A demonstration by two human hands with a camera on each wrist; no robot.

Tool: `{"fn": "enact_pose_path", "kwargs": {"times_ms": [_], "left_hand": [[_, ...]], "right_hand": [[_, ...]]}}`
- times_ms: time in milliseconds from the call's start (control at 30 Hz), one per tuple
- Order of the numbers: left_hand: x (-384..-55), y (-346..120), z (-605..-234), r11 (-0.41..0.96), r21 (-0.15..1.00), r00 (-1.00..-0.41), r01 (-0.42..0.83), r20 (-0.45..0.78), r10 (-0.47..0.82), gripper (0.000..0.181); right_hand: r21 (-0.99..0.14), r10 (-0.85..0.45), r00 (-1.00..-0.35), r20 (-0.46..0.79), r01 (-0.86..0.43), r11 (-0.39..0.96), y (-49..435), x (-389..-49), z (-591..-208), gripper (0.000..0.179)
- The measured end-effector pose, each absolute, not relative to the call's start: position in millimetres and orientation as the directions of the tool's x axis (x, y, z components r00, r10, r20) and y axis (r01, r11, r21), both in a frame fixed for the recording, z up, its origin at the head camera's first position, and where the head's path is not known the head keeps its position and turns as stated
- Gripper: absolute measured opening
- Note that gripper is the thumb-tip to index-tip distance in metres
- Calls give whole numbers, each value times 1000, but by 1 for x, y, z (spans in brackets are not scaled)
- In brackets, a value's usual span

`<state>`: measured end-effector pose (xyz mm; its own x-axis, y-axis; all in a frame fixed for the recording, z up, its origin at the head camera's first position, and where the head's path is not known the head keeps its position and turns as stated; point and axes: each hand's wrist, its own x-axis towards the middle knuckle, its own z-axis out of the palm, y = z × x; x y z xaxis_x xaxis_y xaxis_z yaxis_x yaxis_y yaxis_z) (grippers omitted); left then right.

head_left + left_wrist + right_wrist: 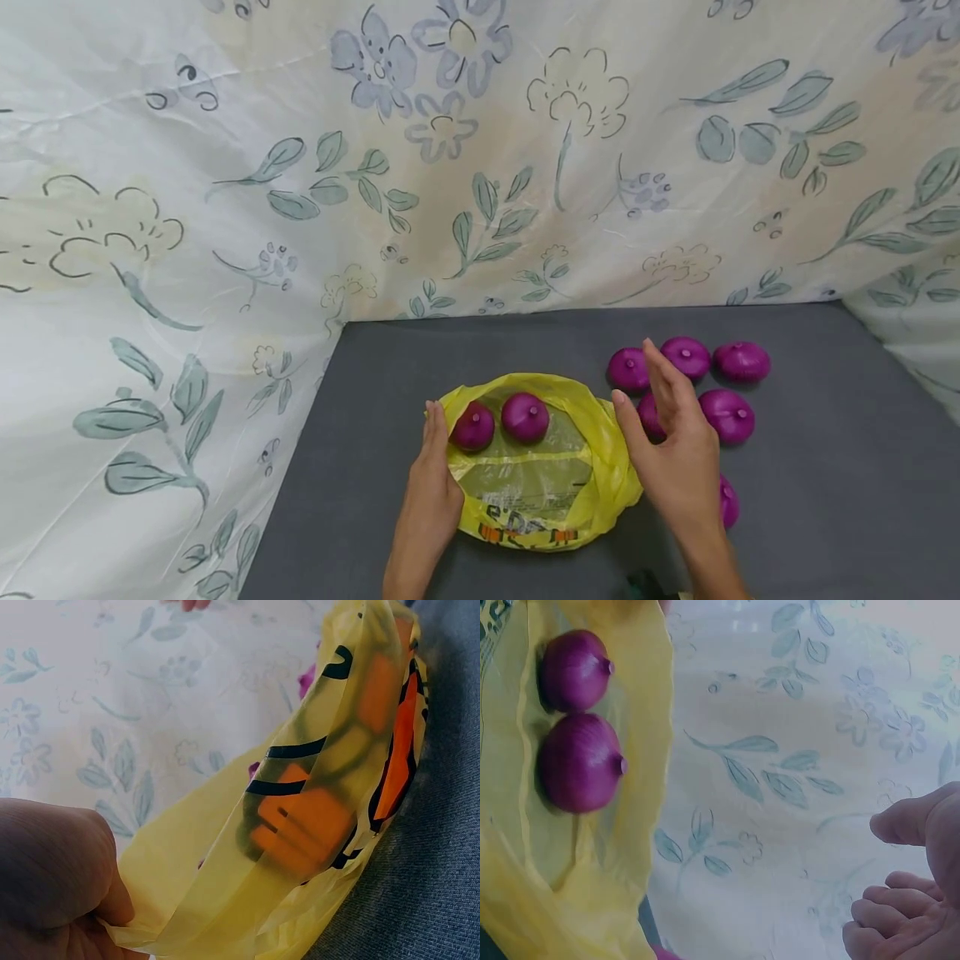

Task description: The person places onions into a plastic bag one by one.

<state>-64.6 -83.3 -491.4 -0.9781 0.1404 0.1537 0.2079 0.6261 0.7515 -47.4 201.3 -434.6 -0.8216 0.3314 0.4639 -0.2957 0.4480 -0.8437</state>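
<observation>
A yellow plastic bag (617,467) lies with its mouth spread wide, printed in black and orange along its near side. Two purple onions, a left one (474,427) and a right one (525,417), sit side by side inside it. My left hand (429,492) pinches the bag's left rim between thumb and fingers; the left wrist view shows the plastic (172,900) caught there. Over the bag's right side, my right hand (678,458) is raised with thumb and fingers apart, holding nothing. Part of an onion (649,417) is hidden behind it.
More purple onions lie on the dark grey table (840,500) right of the bag, among them a far onion (742,362), a nearer onion (727,417) and one partly covered (728,502) by the right wrist. Flower-patterned cloth (480,167) hangs behind and along the left.
</observation>
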Motion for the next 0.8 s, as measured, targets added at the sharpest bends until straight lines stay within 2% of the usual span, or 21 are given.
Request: {"fn": "enact_pose_path", "kwargs": {"times_ms": [500, 800], "left_hand": [[-64, -84, -491, 641, 733, -974, 228, 179, 142, 86], [-65, -85, -493, 637, 741, -977, 212, 163, 136, 88]], "right_hand": [[-842, 459, -780, 424, -152, 518, 238, -33, -440, 72], [-852, 535, -740, 407, -97, 514, 258, -26, -449, 67]]}}
